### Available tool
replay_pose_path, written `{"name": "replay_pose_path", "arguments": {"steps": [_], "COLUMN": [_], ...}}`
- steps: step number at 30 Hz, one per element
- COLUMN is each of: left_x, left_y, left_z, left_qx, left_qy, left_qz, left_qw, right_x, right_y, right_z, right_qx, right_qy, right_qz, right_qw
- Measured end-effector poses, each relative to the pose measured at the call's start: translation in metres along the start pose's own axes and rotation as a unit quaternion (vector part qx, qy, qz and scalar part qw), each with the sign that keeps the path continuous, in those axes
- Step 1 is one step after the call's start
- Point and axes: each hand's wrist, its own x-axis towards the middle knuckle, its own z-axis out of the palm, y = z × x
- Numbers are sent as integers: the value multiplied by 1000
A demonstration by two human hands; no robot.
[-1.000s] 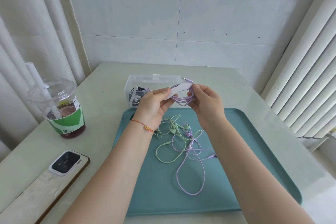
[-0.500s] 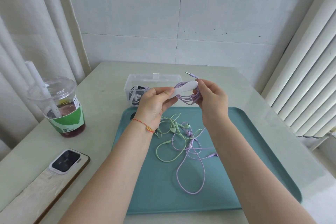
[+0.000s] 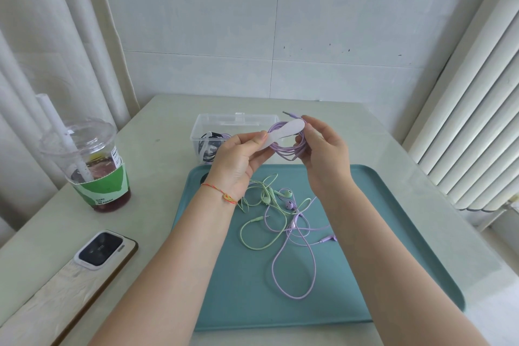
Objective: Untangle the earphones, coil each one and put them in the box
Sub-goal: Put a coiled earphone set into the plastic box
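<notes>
A coiled purple earphone (image 3: 289, 150) is held up over the far edge of the teal tray (image 3: 398, 233). My right hand (image 3: 323, 154) grips the coil, whose jack sticks out at the top. My left hand (image 3: 238, 156) pinches one end of a pale strap (image 3: 283, 133) that lies across the coil. On the tray lie a green earphone (image 3: 264, 222) and another purple earphone (image 3: 297, 255), loosely tangled together. The clear plastic box (image 3: 224, 123) stands behind the tray with a dark coiled earphone (image 3: 209, 146) inside.
An iced drink cup (image 3: 90, 166) with a straw stands at the left. A phone (image 3: 101, 248) lies on a pale board (image 3: 56, 298) near the front left edge of the table. Curtains hang on both sides, and a tiled wall closes the back.
Both hands have lifted the purple coil a little and turned it. The pale strap now stretches further across the coil toward my right hand.
</notes>
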Motion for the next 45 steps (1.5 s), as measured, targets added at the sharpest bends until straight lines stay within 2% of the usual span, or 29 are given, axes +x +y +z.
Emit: {"name": "replay_pose_path", "arguments": {"steps": [9, 14, 28, 35, 45], "left_x": [1, 0, 6, 5, 1], "left_y": [1, 2, -4, -4, 1], "left_z": [0, -2, -3, -4, -9], "left_qx": [-6, 17, -5, -10, 117], "left_qy": [0, -19, 24, -18, -79], "left_qz": [-11, -18, -2, -15, -27], "left_qw": [1000, 1000, 1000, 1000, 990], "right_x": [-3, 1, -5, -5, -5], "right_y": [1, 0, 0, -2, -7], "right_z": [1, 0, 0, 2, 1], "right_qx": [26, 38, -8, -3, -88], "right_qy": [7, 27, -13, -31, -107], "right_qz": [-15, 4, -10, 4, 34], "right_qw": [1000, 999, 1000, 1000, 990]}}
